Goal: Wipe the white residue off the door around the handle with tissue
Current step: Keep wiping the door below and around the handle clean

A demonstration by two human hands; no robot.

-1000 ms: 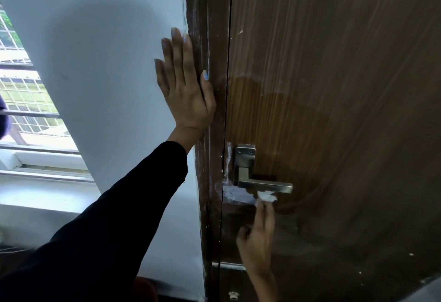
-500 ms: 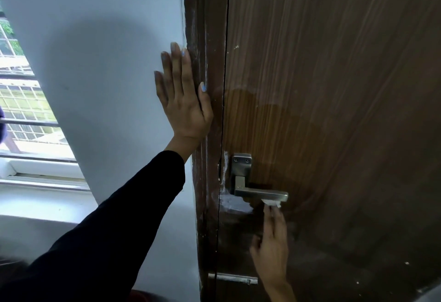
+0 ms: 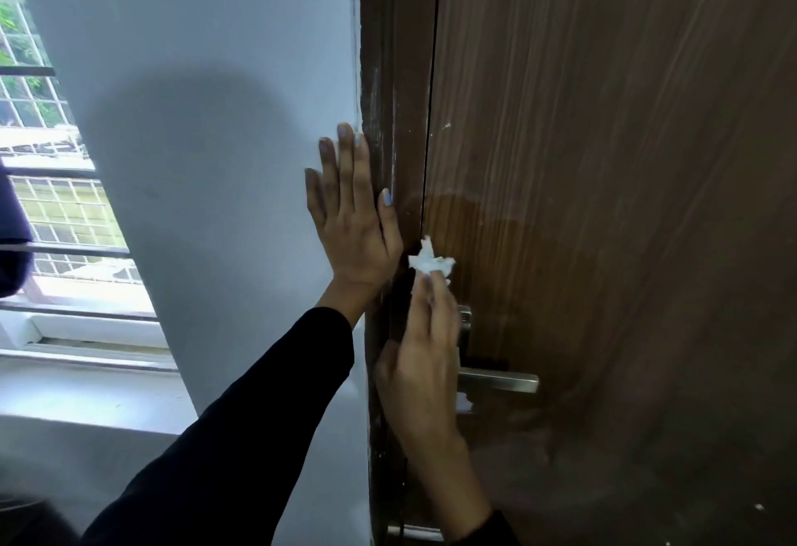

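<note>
Right hand pinches crumpled tissue at fingertips, pressing it on door above lever handle, near frame gap. Bit of white residue under handle. Left hand flat, fingers straight, on wall beside door frame.

One head-worn wide-angle view looks forward and slightly down, close to a dark brown wood-grain door filling the right of frame; a pale blue-white wall fills the centre-left, a barred window the left edge
</note>
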